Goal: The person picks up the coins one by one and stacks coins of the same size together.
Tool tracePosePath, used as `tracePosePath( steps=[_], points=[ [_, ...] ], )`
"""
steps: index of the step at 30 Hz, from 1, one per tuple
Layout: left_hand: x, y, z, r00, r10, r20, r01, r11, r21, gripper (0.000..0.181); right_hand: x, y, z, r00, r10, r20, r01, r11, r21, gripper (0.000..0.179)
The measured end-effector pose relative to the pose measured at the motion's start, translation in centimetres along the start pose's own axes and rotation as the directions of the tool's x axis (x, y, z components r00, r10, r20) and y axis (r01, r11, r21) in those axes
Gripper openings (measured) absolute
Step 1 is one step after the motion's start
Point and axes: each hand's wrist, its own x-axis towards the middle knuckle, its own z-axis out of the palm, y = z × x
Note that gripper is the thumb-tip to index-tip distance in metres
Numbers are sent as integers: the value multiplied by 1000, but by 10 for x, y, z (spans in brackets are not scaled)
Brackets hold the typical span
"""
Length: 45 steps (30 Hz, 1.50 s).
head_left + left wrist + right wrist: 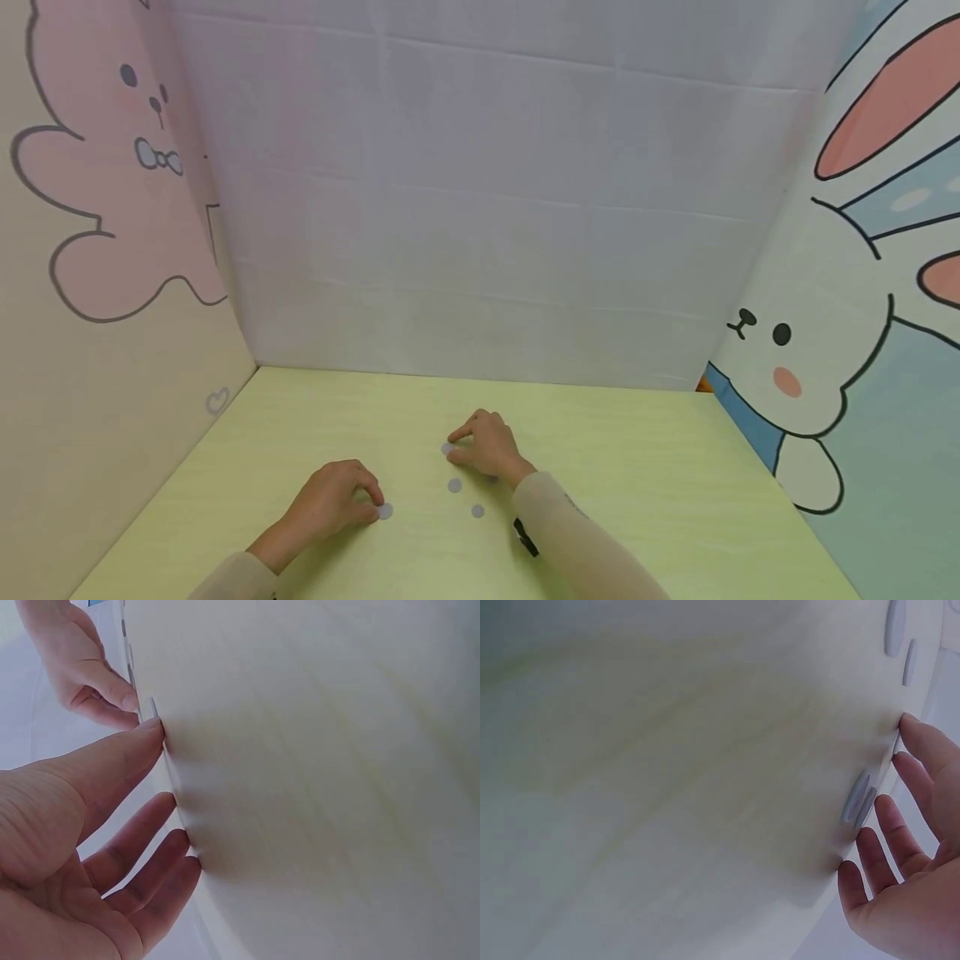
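Starting nearest me, I have my left hand point(333, 497) low over the yellow tabletop point(637, 492), thumb and forefinger pinching the near grey disc point(386, 511) by its edge. In the left wrist view, that disc shows only as a thin sliver by the thumb; I cannot tell whether it is clear of the surface. The other fingertips seem to touch the table, spread a little apart, which should steady the pinch.

At about the same depth, to the right, lies a loose disc point(477, 512); just beyond it is a second loose disc point(454, 485), and a third loose disc point(492, 478) is partly hidden by my right wrist.

Farther out, my right hand point(491, 446) pinches the far grey disc point(447, 448) between thumb and forefinger, its other fingers fanned in the right wrist view. Behind everything hangs the pale backdrop point(480, 208).

For such thin pieces, I judge it best to grip opposite edges lightly, keep both wrists low, and tilt one rim before raising any disc. Pressing hard could make it skid, and the right wrist could brush the pieces beneath it.
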Motion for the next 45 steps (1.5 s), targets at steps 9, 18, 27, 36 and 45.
tracePosePath(
  steps=[9,18,27,36,45],
  points=[
    [-1,-3,1,1000,22,-11,-22,1000,21,21,3,-3,3,1000,15,-5,-15,999,-37,20],
    [0,-2,-2,1000,30,-3,-30,999,15,20,3,-2,3,1000,22,-18,-22,999,-30,18],
    [0,-1,-3,999,35,-1,-35,999,7,20,5,-3,4,999,33,-29,-34,999,-29,14],
    [-2,-2,-3,998,54,-8,-54,998,18,20,4,-6,3,1000,2,-20,-4,996,-90,13],
    [-2,-1,-3,999,47,-4,-47,999,13,20,2,-8,2,998,-51,-30,48,993,-108,15]
  ],
)
